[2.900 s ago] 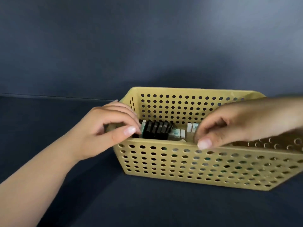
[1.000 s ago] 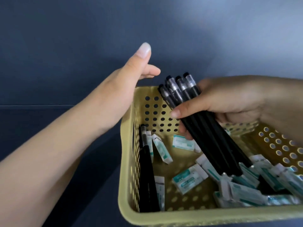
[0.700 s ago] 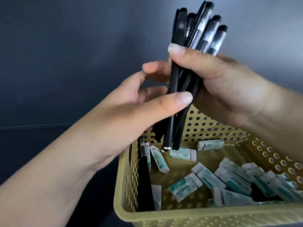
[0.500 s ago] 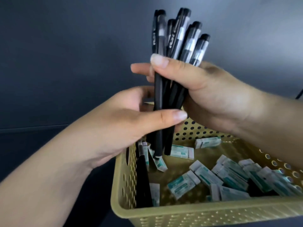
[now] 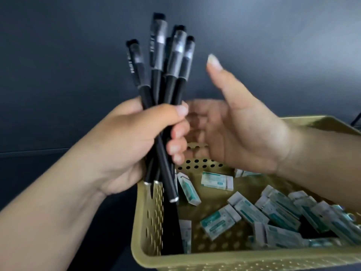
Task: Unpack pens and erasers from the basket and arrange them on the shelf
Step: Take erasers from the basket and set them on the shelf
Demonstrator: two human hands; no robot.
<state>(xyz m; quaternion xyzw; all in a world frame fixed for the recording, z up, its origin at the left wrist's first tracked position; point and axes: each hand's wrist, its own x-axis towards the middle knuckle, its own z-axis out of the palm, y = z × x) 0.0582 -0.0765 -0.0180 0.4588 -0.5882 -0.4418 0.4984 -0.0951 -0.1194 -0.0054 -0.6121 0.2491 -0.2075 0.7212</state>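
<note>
Pens [image 5: 168,79], a bundle of black ones with their capped ends fanned upward, sit in my left hand [image 5: 125,141], whose fingers and thumb curl tight around the barrels just above the left end of the basket [image 5: 148,218]. Their lower tips hang over its rim. My right hand [image 5: 240,133] is just beside the bundle, holding nothing, its thumb raised and fingers loosely spread, somewhat blurred. Inside the yellow perforated basket I see many wrapped white-and-teal erasers [image 5: 220,222] scattered over the floor, most heaped toward the right. More black pens [image 5: 172,231] lie along the left wall. It all rests on a dark worktop [image 5: 29,173].
</note>
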